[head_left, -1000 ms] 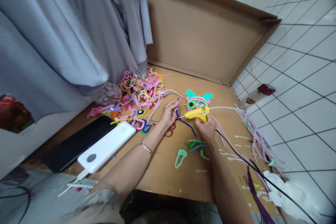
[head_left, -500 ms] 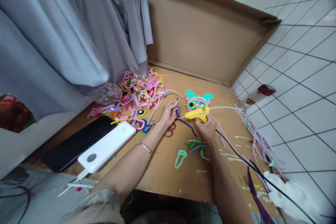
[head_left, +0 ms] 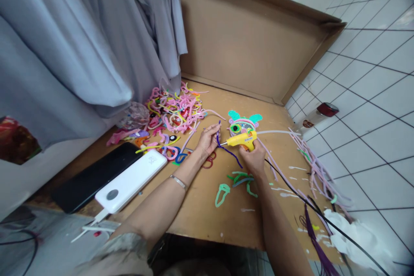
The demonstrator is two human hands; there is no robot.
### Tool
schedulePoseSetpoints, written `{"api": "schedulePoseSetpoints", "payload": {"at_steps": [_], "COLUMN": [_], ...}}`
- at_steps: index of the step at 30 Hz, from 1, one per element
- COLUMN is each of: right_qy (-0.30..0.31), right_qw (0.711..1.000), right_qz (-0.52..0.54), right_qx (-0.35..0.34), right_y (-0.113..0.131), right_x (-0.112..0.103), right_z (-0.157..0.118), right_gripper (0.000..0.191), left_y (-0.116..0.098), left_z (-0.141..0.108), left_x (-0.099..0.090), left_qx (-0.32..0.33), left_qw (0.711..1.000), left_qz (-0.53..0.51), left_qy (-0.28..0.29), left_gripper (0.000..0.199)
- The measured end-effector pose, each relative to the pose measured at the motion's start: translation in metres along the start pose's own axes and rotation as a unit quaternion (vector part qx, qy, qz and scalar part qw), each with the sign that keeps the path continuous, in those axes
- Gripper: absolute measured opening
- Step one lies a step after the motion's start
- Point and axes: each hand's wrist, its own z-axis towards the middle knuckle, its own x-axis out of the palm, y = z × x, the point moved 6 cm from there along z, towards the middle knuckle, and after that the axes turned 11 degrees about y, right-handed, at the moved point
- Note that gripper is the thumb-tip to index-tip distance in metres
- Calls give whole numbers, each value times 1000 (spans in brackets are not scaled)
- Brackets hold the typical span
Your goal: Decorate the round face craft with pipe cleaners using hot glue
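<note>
Pinched in my left hand [head_left: 208, 140] is a dark purple pipe cleaner [head_left: 231, 153], whose long end trails down to the right over the cardboard. My right hand [head_left: 254, 155] is wrapped round the handle of a yellow glue gun [head_left: 241, 139]. The gun's metal nozzle points left and meets or nearly meets the purple pipe cleaner beside my left fingers. Just behind the gun lies a pink and green craft face [head_left: 245, 123] with two teal ears, partly covered by the gun. Dark red loops [head_left: 210, 161] rest beneath my left wrist.
Colourful pipe cleaners [head_left: 181, 110] are heaped at the back left. A white power bank [head_left: 131, 181] and a black device [head_left: 93, 177] lie left. Green pieces [head_left: 222, 195] sit near the front; lilac strands [head_left: 318, 170] and a black cable [head_left: 291, 187] run along the right.
The glue gun and my right hand have shifted very slightly left. My left hand keeps its hold on the purple pipe cleaner, nearly unmoved.
</note>
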Motion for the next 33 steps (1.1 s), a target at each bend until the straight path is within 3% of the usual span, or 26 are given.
{"api": "schedulePoseSetpoints", "payload": {"at_steps": [9, 22, 33], "right_qy": [15, 8, 25], "right_qw": [1000, 1000, 1000], "right_qz": [-2, -1, 16], "right_qx": [9, 13, 9], "right_y": [-5, -1, -1], "right_x": [4, -1, 2], "right_z": [-1, 0, -1], "right_gripper": [36, 27, 37], "left_y": [1, 0, -1], "left_z": [0, -2, -3], "left_x": [1, 5, 6], "left_qx": [0, -9, -7], "left_qw": [1000, 999, 1000], "left_qz": [-9, 2, 6], "left_qy": [4, 31, 26], "left_gripper": [25, 25, 25]}}
